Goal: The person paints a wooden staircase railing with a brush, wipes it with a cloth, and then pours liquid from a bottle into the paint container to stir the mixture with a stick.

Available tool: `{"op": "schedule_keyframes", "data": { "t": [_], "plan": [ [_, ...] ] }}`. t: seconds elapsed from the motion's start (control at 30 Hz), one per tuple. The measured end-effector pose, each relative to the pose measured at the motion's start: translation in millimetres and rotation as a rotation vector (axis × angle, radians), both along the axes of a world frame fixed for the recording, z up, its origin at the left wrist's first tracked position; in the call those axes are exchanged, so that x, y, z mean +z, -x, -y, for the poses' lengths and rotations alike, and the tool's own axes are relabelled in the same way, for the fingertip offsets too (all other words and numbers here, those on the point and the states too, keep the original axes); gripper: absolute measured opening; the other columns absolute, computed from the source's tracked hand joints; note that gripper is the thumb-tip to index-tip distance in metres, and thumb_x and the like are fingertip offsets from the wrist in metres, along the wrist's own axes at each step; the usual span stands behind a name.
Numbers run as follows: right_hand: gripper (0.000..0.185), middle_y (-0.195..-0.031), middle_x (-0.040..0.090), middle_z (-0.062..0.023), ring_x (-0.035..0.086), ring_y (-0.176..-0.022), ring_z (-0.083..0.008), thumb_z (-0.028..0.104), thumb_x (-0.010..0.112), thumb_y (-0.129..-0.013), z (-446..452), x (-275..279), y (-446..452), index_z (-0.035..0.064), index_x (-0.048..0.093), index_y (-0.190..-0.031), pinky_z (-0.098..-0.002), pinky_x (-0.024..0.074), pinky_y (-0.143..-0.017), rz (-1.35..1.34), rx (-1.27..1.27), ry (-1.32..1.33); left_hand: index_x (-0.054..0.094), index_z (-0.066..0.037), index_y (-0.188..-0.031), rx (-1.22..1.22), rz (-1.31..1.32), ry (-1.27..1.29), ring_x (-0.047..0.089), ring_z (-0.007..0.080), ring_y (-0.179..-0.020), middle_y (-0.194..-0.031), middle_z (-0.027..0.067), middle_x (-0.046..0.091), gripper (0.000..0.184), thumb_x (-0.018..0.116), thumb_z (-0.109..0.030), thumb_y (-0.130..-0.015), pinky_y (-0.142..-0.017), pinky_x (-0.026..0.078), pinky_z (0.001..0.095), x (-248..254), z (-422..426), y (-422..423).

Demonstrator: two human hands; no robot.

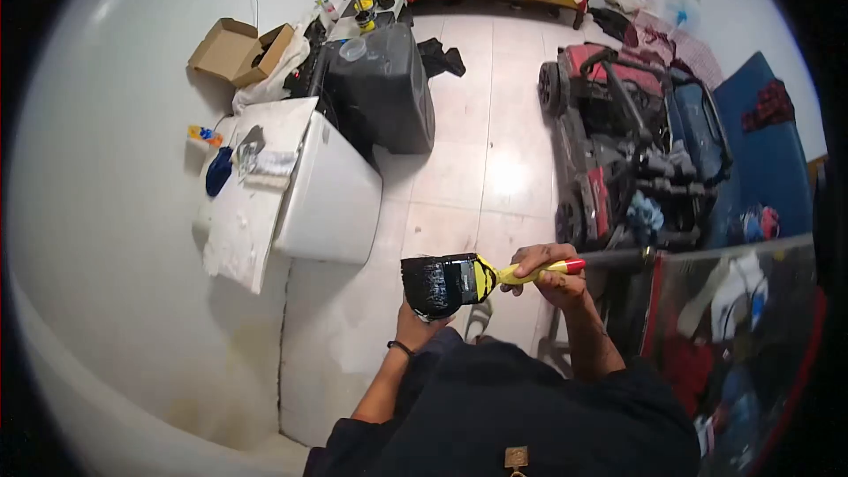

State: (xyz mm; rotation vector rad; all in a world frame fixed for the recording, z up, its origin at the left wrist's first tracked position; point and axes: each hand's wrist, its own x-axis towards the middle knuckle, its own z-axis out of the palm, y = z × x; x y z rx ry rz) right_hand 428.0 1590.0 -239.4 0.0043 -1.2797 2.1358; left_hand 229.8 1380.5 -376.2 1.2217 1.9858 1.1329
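Brush (464, 278) is grasped by its handle (567, 266) in your right hand (546, 276), bristles (422, 277) just over your left hand (417, 327), whose grip I can't tell; loading looks done, the bristles coated black, but how much work is left doesn't show

Open cardboard box (228, 51), dark container (389, 93), stroller (609, 66)
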Motion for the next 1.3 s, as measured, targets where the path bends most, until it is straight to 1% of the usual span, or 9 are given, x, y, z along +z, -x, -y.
{"op": "schedule_keyframes", "data": {
  "t": [0.1,0.33,0.37,0.53,0.57,0.6,0.77,1.07,1.3],
  "plan": [
    [0.036,-0.091,0.062,-0.0197,0.064,-0.08,-0.0287,0.022,0.061,-0.083,-83,10,32,-0.0079,0.059,-0.103,-0.0362,0.0521,-0.067,0.006,0.001,0.04,0.035,-0.001,-0.13,0.015,0.201,0.069,0.059,0.0274,-0.107,-0.115,0.0177,0.059,0.091,0.087,-0.024,-0.059,-0.09,0.048,0.0364,3,-76,31],
    [0.046,-0.097,0.059,-0.0126,0.064,-0.085,-0.0287,0.032,0.061,-0.081,-259,-7,79,-0.0002,0.049,-0.111,-0.0355,0.053,-0.066,0.096,-0.27,0.168,0.033,-0.003,-0.131,-0.071,0.24,-0.061,0.057,0.027,-0.112,-0.118,0.0167,0.059,0.092,0.087,-0.021,-0.059,-0.093,0.047,0.0359,-25,-289,102],
    [0.049,-0.099,0.059,-0.0113,0.062,-0.084,-0.0268,0.035,0.062,-0.082,-278,1,82,0.0001,0.048,-0.113,-0.0359,0.0521,-0.067,0.151,-0.334,0.187,0.034,-0.005,-0.131,-0.081,0.061,-0.132,0.058,0.0258,-0.109,-0.112,0.0131,0.061,0.09,0.087,-0.018,-0.058,-0.091,0.047,0.0353,-5,-326,108],
    [0.039,-0.103,0.06,-0.0159,0.06,-0.088,-0.027,0.03,0.052,-0.092,-389,3,75,0.0007,0.047,-0.116,-0.0364,0.0478,-0.069,-0.021,-0.486,0.279,0.037,-0.01,-0.129,-0.453,0.301,-0.11,0.059,0.0267,-0.094,-0.097,0.0103,0.059,0.087,0.086,-0.017,-0.057,-0.083,0.048,0.0364,-7,-509,134],
    [0.045,-0.105,0.059,-0.0083,0.056,-0.092,-0.0214,0.033,0.057,-0.085,-414,0,71,0.0065,0.047,-0.12,-0.0341,0.0435,-0.077,0.029,-0.467,0.256,0.038,-0.011,-0.129,-0.501,0.228,-0.121,0.059,0.0273,-0.091,-0.094,0.0105,0.059,0.086,0.086,-0.016,-0.057,-0.081,0.048,0.0367,2,-542,139],
    [0.045,-0.107,0.061,-0.0086,0.057,-0.092,-0.0208,0.031,0.056,-0.087,-435,-2,72,0.0061,0.045,-0.123,-0.0342,0.0448,-0.077,0.01,-0.461,0.285,0.036,-0.012,-0.13,-0.564,0.276,0.034,0.056,0.0269,-0.109,-0.112,0.0126,0.058,0.086,0.087,-0.016,-0.061,-0.088,0.047,0.0372,14,-573,145],
    [0.037,-0.106,0.059,-0.0135,0.059,-0.088,-0.024,0.03,0.054,-0.091,-571,-43,99,0.0052,0.043,-0.117,-0.0328,0.0488,-0.072,-0.042,-0.564,0.395,0.036,-0.011,-0.133,-0.567,0.32,0.089,0.053,0.0277,-0.114,-0.12,0.0141,0.055,0.09,0.086,-0.015,-0.059,-0.094,0.044,0.0385,6,-709,165],
    [0.037,-0.086,0.058,-0.0091,0.055,-0.074,-0.0203,0.033,0.06,-0.085,-880,-14,309,0.0089,0.044,-0.109,-0.0298,0.044,-0.065,0.212,-0.118,0.347,0.042,-0.006,-0.124,0.056,0.465,-0.084,0.053,0.0264,-0.113,-0.118,0.0136,0.056,0.082,0.087,-0.02,-0.056,-0.097,0.043,0.0375,9,-872,284],
    [0.036,-0.087,0.059,-0.0067,0.054,-0.073,-0.0177,0.033,0.058,-0.088,-1004,3,462,0.0086,0.051,-0.112,-0.0307,0.0396,-0.067,0.096,0.063,0.424,0.043,-0.003,-0.125,0.397,0.424,-0.276,0.055,0.0273,-0.11,-0.119,0.0151,0.055,0.088,0.088,-0.021,-0.052,-0.095,0.043,0.0372,-63,-999,412]
  ]
}}
